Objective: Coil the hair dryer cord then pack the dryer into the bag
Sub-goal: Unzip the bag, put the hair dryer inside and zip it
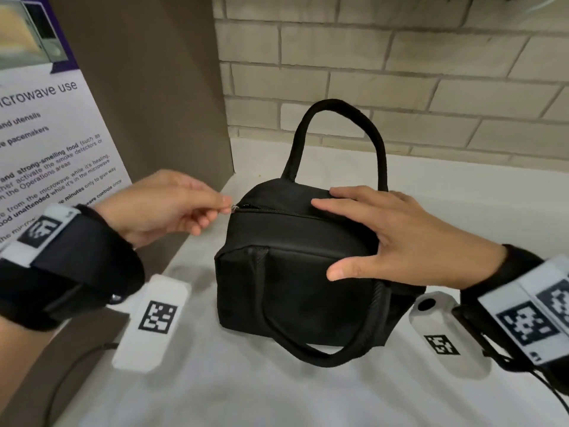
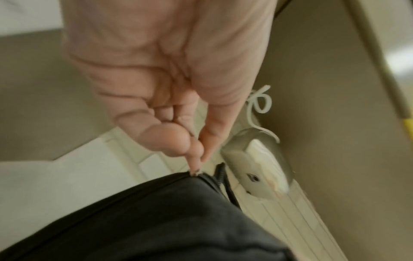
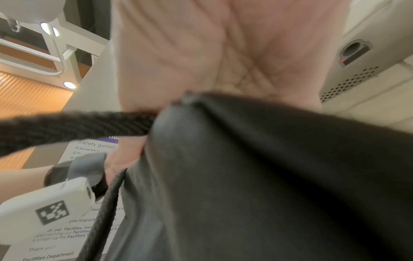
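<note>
A black fabric bag (image 1: 295,269) with two loop handles stands on the white counter (image 1: 277,392), its top zip drawn across. My left hand (image 1: 172,204) pinches the small metal zipper pull (image 1: 234,208) at the bag's left end; the left wrist view shows the fingertips (image 2: 196,164) on that zipper pull (image 2: 196,172). My right hand (image 1: 397,238) lies spread over the bag's top right corner, fingers straight, thumb down the front. In the right wrist view the palm (image 3: 223,58) presses on the bag (image 3: 268,176). The hair dryer and its cord are not visible.
A microwave-use notice (image 1: 52,143) leans on the brown panel at left. A tiled wall (image 1: 400,72) runs behind the counter. A white wall socket (image 2: 257,169) with a thin white cable sits beyond the bag in the left wrist view.
</note>
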